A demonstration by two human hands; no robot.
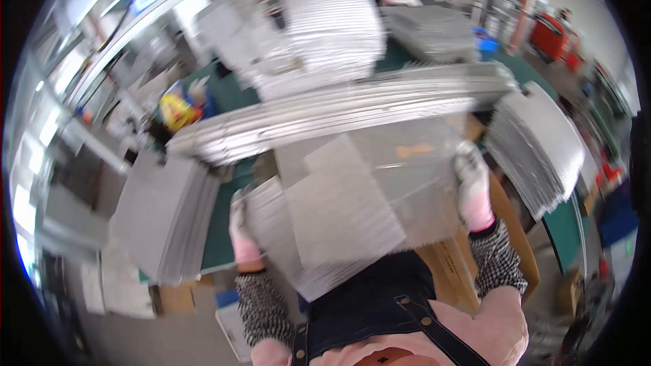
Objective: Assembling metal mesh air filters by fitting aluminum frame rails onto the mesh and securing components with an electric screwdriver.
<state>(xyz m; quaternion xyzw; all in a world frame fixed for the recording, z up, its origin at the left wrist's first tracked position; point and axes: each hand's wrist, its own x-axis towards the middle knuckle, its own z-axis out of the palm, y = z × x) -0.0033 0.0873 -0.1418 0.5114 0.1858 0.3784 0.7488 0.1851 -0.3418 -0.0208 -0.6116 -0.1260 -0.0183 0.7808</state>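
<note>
My left hand (243, 230), in a white glove with a pink cuff, is closed on the left edge of a loose batch of thin translucent sheets (342, 207). My right hand (472, 186), gloved the same way, grips the batch's right edge. The sheets are held in front of my body at odd angles to each other, overlapping. They have a fine bubbly or ribbed texture, and an orange mark shows on the upper right part. Motion blurs them, so their exact material is unclear. Just beyond lies a long, low stack of pale sheets (339, 108), its layered edge facing me.
Stacks of pale sheets stand at the left (159, 213) and the right (536, 146) of the green table (566, 230). A tall pile (332, 24) rises at the back. Across the table, another person's gloved hand (400, 0) is near a grey stack (434, 30). Brown cardboard (447, 274) stands by my right side.
</note>
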